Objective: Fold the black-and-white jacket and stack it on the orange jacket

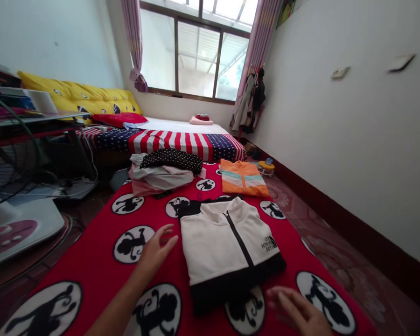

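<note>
Folded white-and-black zip jacket (pixel 224 242), on red monkey-print blanket (pixel 91 252), left hand (pixel 156 254) at nine o'clock, right hand (pixel 297 310) at five o'clock, fingers spread wide, both empty

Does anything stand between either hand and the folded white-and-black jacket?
Nothing visible does. The left hand and right hand are both open near the folded white-and-black zip jacket, with only the red monkey-print blanket beneath the gaps.

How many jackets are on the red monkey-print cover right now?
2: the white-and-black zip jacket nearest you, and the orange jacket beyond it. The clothes pile to its left may hide more.
</note>
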### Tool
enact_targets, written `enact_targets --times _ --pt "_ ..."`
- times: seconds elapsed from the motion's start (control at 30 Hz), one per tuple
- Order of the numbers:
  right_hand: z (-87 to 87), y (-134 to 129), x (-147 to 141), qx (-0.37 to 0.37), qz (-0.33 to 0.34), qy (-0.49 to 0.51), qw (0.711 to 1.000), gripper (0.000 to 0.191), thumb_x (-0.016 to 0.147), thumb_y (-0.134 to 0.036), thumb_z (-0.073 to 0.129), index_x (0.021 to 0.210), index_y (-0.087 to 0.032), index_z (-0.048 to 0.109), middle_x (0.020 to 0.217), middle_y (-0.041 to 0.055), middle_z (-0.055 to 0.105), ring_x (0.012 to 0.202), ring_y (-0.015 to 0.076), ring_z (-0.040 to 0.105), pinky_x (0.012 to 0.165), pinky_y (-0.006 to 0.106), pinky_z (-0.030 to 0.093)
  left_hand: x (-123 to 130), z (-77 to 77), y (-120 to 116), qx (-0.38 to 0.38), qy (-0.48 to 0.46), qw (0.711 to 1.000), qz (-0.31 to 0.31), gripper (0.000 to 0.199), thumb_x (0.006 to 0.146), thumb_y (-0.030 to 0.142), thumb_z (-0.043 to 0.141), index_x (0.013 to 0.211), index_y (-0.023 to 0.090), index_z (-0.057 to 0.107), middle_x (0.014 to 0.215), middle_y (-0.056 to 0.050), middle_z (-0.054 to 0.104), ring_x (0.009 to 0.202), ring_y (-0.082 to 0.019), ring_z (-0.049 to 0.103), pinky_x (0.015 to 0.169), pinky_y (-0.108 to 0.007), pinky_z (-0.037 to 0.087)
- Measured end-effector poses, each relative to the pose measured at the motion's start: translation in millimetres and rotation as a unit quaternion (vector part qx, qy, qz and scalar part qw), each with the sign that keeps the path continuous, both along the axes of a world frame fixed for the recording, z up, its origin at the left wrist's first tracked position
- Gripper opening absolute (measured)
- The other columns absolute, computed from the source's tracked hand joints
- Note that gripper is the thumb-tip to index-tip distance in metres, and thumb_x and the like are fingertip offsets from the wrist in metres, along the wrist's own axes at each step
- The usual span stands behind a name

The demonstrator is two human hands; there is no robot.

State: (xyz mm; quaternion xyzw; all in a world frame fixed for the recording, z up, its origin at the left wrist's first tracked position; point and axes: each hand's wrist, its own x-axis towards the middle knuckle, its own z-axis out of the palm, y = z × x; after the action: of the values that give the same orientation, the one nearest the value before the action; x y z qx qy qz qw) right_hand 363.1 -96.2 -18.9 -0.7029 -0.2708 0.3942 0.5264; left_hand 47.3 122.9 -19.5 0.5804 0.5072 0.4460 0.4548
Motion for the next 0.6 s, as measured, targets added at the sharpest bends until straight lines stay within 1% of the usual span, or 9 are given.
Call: enact_targets --times 0.07,0.13,0.17,0.23,0.3,0.33,0.4,0.5,0.6 --pt "7.1 19.2 35.5 0.04 -0.048 -0.143 0.988 0.051 0.062 -0.062 0.068 0.097 -0.024 0.069 0.11 0.0095 0.069 0.107 0.0313 0.062 0.091 0.04 0.052 0.5 -11.7 -31.0 -0.094 -0.053 0.994 -0.001 0.08 0.069 0.058 0.067 0.129 0.009 0.048 0.111 -0.02 0.066 0.095 -0.029 0.068 0.081 -0.04 0.056" --pt "5.8 44.2 59.2 0.046 -0.058 -0.242 0.967 0.06 0.059 -0.059 0.068 0.106 -0.022 0.064 0.118 0.0121 0.064 0.116 0.0334 0.056 0.097 0.044 0.048 8.2 -13.9 -57.4 -0.157 -0.095 0.982 -0.036 0.091 0.071 0.063 0.063 0.138 0.006 0.038 0.115 -0.022 0.064 0.097 -0.03 0.068 0.082 -0.04 0.056" --pt "2.8 56.1 65.9 0.041 -0.047 -0.272 0.96 0.064 0.058 -0.058 0.068 0.11 -0.02 0.062 0.12 0.0133 0.062 0.117 0.034 0.055 0.098 0.046 0.046 13.1 -13.1 -68.6 -0.163 -0.1 0.98 -0.063 0.092 0.071 0.064 0.062 0.139 0.007 0.038 0.119 -0.023 0.063 0.102 -0.03 0.066 0.085 -0.039 0.056" --pt "-5.2 75.2 70.9 0.044 -0.01 -0.308 0.95 0.068 0.058 -0.054 0.068 0.115 -0.019 0.06 0.123 0.0139 0.06 0.118 0.0332 0.054 0.102 0.047 0.043 22.7 -10.7 -86.0 -0.123 -0.071 0.984 -0.105 0.086 0.07 0.062 0.065 0.138 0.013 0.043 0.13 -0.02 0.057 0.113 -0.032 0.061 0.091 -0.039 0.054" --pt "-11.7 87.3 70.0 0.058 0.023 -0.316 0.947 0.066 0.059 -0.049 0.068 0.118 -0.02 0.059 0.125 0.0128 0.06 0.119 0.0315 0.055 0.105 0.045 0.041 30.7 -9.4 -94.4 -0.055 -0.019 0.993 -0.101 0.081 0.066 0.056 0.071 0.135 0.018 0.049 0.136 -0.017 0.053 0.121 -0.033 0.055 0.095 -0.039 0.052" --pt "-13.5 91.7 69.4 0.064 0.031 -0.31 0.948 0.066 0.06 -0.048 0.068 0.119 -0.02 0.058 0.125 0.0126 0.06 0.119 0.0309 0.055 0.105 0.044 0.041 34.0 -9.2 -94.4 -0.035 -0.001 0.996 -0.082 0.079 0.065 0.054 0.073 0.133 0.018 0.051 0.135 -0.016 0.054 0.121 -0.034 0.054 0.095 -0.04 0.052" --pt "-14.1 100.9 69.7 0.068 0.032 -0.284 0.956 0.069 0.061 -0.049 0.068 0.122 -0.019 0.056 0.125 0.0135 0.061 0.119 0.0308 0.056 0.103 0.043 0.043 40.0 -8.8 -85.8 -0.032 -0.004 0.999 -0.033 0.074 0.065 0.054 0.072 0.125 0.014 0.057 0.125 -0.017 0.061 0.113 -0.034 0.059 0.091 -0.041 0.054" --pt "-8.3 122.3 72.6 0.066 0.021 -0.26 0.963 0.076 0.063 -0.056 0.066 0.126 -0.017 0.053 0.128 0.0157 0.059 0.122 0.0308 0.054 0.1 0.041 0.045 49.6 -5.3 -58.5 -0.075 -0.085 0.993 0.02 0.065 0.065 0.056 0.071 0.111 0.011 0.063 0.107 -0.017 0.069 0.099 -0.033 0.066 0.085 -0.043 0.055" --pt "5.3 149.4 69.7 0.054 0.051 -0.297 0.952 0.078 0.062 -0.055 0.069 0.128 -0.017 0.052 0.132 0.0149 0.057 0.121 0.0308 0.054 0.101 0.042 0.044 59.6 3.9 -32.9 -0.095 -0.139 0.985 0.038 0.062 0.061 0.051 0.076 0.106 0.011 0.063 0.107 -0.017 0.07 0.098 -0.032 0.067 0.083 -0.04 0.055"
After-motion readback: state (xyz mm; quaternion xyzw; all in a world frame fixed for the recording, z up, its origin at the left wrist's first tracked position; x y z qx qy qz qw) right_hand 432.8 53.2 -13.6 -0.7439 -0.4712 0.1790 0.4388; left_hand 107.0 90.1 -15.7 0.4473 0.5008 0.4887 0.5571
